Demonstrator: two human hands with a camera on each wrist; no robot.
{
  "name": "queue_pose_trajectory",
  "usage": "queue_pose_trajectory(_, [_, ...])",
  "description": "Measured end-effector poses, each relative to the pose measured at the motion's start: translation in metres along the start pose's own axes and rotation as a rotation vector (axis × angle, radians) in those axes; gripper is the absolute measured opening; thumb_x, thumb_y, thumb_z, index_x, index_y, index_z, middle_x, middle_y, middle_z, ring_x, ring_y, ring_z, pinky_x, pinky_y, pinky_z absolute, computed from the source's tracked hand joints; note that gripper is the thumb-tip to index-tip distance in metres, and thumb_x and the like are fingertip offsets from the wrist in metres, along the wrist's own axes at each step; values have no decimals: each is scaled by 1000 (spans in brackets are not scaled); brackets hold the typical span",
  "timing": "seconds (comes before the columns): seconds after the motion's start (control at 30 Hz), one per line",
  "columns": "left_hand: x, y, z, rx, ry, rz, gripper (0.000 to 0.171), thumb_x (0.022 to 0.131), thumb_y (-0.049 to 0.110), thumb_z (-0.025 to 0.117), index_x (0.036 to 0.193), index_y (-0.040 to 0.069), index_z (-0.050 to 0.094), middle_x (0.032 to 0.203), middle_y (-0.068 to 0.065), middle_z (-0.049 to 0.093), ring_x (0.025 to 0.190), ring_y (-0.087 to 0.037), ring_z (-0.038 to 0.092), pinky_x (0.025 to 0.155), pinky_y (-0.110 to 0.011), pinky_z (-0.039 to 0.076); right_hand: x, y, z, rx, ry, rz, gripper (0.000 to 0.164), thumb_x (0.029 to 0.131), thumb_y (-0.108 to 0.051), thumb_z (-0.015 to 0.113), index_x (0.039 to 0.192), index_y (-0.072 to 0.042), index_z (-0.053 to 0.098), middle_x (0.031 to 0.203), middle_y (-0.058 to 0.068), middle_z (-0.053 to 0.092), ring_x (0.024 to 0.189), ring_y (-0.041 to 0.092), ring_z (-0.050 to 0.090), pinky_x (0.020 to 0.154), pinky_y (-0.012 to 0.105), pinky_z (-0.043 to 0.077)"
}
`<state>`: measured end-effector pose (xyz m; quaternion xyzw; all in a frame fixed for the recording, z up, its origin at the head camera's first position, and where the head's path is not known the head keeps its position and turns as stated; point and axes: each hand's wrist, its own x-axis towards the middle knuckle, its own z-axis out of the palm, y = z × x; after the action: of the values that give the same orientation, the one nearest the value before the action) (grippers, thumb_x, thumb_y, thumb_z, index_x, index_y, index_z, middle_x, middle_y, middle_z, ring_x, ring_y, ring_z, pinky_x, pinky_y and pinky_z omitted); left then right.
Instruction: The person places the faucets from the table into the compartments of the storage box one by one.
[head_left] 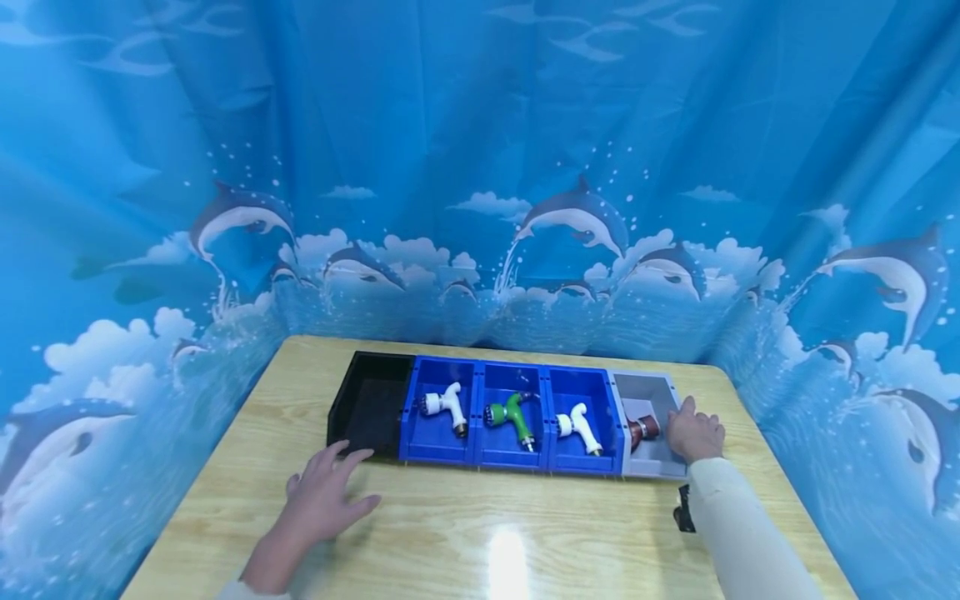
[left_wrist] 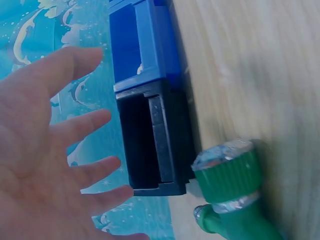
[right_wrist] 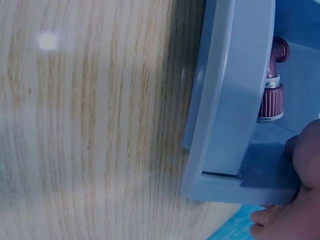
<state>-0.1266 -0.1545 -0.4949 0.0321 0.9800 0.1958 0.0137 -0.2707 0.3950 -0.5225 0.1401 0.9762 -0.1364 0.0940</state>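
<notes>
My right hand (head_left: pixel 696 431) grips the right side wall of a grey bin (right_wrist: pixel 220 150), thumb inside and fingers outside. Inside that bin lies a dark red tap (right_wrist: pixel 272 95) with a ribbed knob. With fingers spread, my left hand (head_left: pixel 324 493) hovers in front of a black bin (left_wrist: pixel 175 145) and holds nothing. Close by in the left wrist view is a green tap (left_wrist: pixel 230 180) with a silvery knob top; the head view does not show it apart from the hand. Three blue bins stand between, holding a white tap (head_left: pixel 448 407), another green tap (head_left: pixel 513 417) and a second white tap (head_left: pixel 579 428).
All the bins stand side by side along the back of a wooden table (head_left: pixel 450 533). Behind and at both sides hangs a blue curtain (head_left: pixel 450 167) printed with dolphins. A small black device (head_left: pixel 684 510) shows beside the right sleeve.
</notes>
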Motion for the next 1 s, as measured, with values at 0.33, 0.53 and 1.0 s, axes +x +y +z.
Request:
queue_pose_trajectory(0.33, [-5, -11, 9, 37, -9, 61, 66, 75, 43, 79, 132, 16, 58, 141, -27, 42, 126, -55, 38, 88, -79, 30, -1, 1, 0, 21, -2, 7, 58, 103, -23, 24, 144, 16, 11, 132, 48, 30, 127, 64, 19, 108, 65, 15])
queue_pose_trajectory(0.53, [-7, -18, 13, 53, -59, 56, 67, 72, 42, 81, 130, 15, 60, 140, -26, 45, 127, -51, 39, 89, -76, 33, 1, 1, 2, 22, 8, 12, 58, 103, -23, 23, 144, 16, 12, 132, 49, 31, 127, 64, 19, 108, 66, 15])
queue_pose_trajectory(1.0, [-18, -33, 24, 6, -57, 82, 70, 65, 33, 87, 127, 14, 61, 135, -25, 48, 121, -49, 46, 87, -72, 38, 1, -1, 1, 9, 6, 15, 56, 103, -24, 23, 143, 15, 15, 129, 47, 35, 123, 63, 27, 105, 65, 20])
